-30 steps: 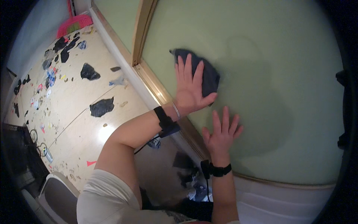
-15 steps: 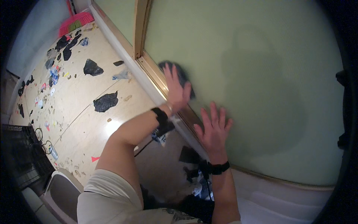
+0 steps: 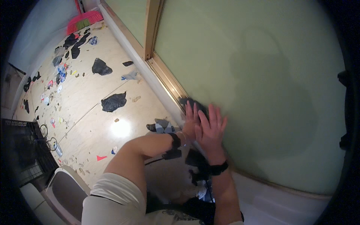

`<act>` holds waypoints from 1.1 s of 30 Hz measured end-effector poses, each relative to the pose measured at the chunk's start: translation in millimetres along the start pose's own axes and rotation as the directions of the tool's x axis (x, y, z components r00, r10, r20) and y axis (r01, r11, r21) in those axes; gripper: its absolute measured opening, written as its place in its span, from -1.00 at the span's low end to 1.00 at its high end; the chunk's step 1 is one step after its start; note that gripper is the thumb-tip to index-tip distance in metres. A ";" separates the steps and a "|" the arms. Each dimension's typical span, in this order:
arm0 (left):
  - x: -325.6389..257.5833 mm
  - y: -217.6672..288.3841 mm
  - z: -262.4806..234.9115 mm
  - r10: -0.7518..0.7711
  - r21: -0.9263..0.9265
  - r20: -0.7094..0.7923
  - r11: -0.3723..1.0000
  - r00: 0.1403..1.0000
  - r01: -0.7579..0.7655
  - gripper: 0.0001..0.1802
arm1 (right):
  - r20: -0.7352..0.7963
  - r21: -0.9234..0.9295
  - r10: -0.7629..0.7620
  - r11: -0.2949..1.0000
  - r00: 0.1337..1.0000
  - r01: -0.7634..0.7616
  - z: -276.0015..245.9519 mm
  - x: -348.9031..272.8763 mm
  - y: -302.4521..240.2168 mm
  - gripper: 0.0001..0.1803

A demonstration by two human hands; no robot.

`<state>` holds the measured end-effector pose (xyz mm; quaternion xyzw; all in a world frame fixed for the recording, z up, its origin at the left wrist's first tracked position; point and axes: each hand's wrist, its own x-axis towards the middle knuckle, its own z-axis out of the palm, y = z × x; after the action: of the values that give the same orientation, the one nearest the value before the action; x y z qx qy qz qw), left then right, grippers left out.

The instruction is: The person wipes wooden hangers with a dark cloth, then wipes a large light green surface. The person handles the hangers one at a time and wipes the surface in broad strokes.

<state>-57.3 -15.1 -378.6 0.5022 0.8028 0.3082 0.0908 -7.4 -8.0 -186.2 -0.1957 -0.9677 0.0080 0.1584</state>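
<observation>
Against the lower edge of a large pale green frosted panel (image 3: pixel 270 86), my left hand (image 3: pixel 191 122) is closed over a dark cloth (image 3: pixel 200 106), its fingers laid nearly straight along it. Only the upper part of the cloth shows above the fingers. Close beside it on the right, my right hand (image 3: pixel 213 129) lies on the panel with its fingers stretched and a little apart. The two hands overlap near the thumb, and whether the right one also touches the cloth is hard to tell. A gold metal frame (image 3: pixel 168 78) runs just left of the hands.
Scraps of black plastic (image 3: pixel 114 102) and small coloured litter lie over the pale floor (image 3: pixel 86 135) at left. A pink broom (image 3: pixel 84 21) stands far left. Nearer are a black crate (image 3: pixel 28 150), a can (image 3: pixel 57 149) and a grey-white bin (image 3: pixel 71 180). A white ledge (image 3: pixel 270 202) runs below the panel.
My left hand has slid down the panel with the dark cloth, toward me and slightly right, and now meets my right hand. The right hand has hardly moved. The view has shifted slightly.
</observation>
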 end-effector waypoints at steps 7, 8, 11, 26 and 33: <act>60.5 -30.8 -110.9 -0.322 -0.494 -0.431 0.866 0.843 0.078 -0.26 | 0.063 0.098 0.014 0.995 0.998 -0.020 30.3 -7.3 -4.0 -0.52; 69.7 -62.7 -108.9 -0.243 -0.362 -0.450 0.929 0.859 0.074 -0.27 | 0.070 0.107 -0.009 0.994 0.997 0.002 33.4 -5.5 -5.0 -0.51; 97.8 -87.4 -151.8 -0.356 -0.512 -0.381 0.850 0.853 0.126 -0.28 | 0.105 0.211 0.017 0.977 0.994 -0.039 42.2 2.5 -7.2 -0.52; 88.1 -67.6 -124.9 -0.320 -0.528 -0.419 0.847 0.850 0.059 -0.17 | 0.170 0.005 -0.097 0.995 0.981 0.098 131.3 13.6 -9.6 -0.37; 136.8 -121.7 -180.8 -0.381 -0.640 -0.502 0.767 0.777 -0.037 -0.25 | 0.197 -0.023 -0.057 0.998 0.979 0.062 118.7 26.3 -19.2 -0.35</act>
<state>-296.5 -7.2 -284.1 0.2377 0.6867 0.6867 0.0177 -74.4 -10.2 -289.4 -0.1673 -0.9841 0.0085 0.0594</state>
